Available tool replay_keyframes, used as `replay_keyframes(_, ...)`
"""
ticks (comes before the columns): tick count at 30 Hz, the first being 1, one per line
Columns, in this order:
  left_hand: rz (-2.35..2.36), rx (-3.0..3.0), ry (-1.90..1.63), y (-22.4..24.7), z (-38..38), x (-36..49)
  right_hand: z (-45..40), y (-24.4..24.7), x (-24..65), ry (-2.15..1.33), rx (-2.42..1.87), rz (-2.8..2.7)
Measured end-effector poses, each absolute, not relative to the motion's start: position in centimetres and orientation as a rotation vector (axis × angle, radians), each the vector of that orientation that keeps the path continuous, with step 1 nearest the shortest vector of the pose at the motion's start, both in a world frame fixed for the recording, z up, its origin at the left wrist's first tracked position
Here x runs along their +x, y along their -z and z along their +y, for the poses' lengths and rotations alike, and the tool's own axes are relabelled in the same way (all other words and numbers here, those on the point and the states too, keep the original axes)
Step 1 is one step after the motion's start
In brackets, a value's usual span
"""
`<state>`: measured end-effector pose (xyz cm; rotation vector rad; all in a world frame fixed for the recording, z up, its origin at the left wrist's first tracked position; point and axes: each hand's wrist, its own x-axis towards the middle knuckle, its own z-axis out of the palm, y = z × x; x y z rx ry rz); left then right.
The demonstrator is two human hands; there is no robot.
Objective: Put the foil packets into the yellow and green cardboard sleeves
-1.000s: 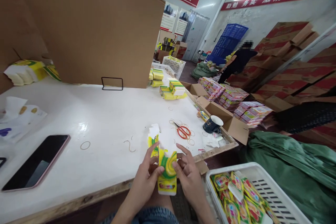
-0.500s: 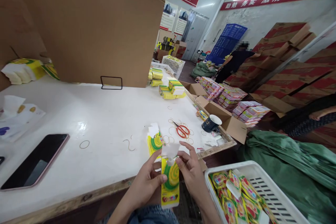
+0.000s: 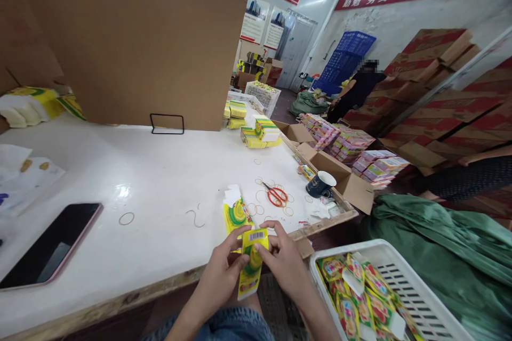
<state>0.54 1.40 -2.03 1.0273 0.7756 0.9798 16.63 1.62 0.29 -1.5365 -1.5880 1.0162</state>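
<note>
Carton point(image 3: 253, 265) hangs at the near edge of the table point(image 3: 140, 170), its long axis running forward and slightly rightward, barcode end point(image 3: 256, 235) farthest; left hand point(image 3: 224, 264) and right hand point(image 3: 285, 257), both partly curled, pinch it; yellow packaging point(image 3: 237, 214) lies just beyond

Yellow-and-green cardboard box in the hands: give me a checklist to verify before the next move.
1. Left grip: ok, the left hand holds the yellow-and-green cardboard box at its left side.
2. Right grip: ok, the right hand has its thumb on the front, near the top.
3. Barcode end fully closed: cannot tell, fingers partly cover it.
4. Second yellow-and-green carton closed: not ok, white flaps stick out.
5. Red-handled metal scissors away from both hands: ok.
6. Dark ceramic-looking mug upright: ok.
</note>
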Motion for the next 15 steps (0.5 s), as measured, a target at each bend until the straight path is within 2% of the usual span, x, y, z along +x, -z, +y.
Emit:
replay_keyframes(7, 0.713, 0.884, -0.992, 1.1, 1.5, 0.7, 1.4, 0.4, 17.0, -0.956, -1.385, -1.564)
replay_keyframes(11, 0.709, 1.021, -0.982, 1.5, 1.4, 1.4, 0.4, -0.6, 17.9, -0.895, -1.388, -1.482)
replay_keyframes(13, 0.865, 1.242, -0.998, 2.2, 1.8, 1.4, -0.7, -1.8, 20.0, -0.529, -1.54, -1.485)
replay_keyframes(15, 1.095, 1.509, -0.977, 3.3, 2.4, 1.2, -1.8, -3.0, 22.8, 0.008, -1.713, -1.46)
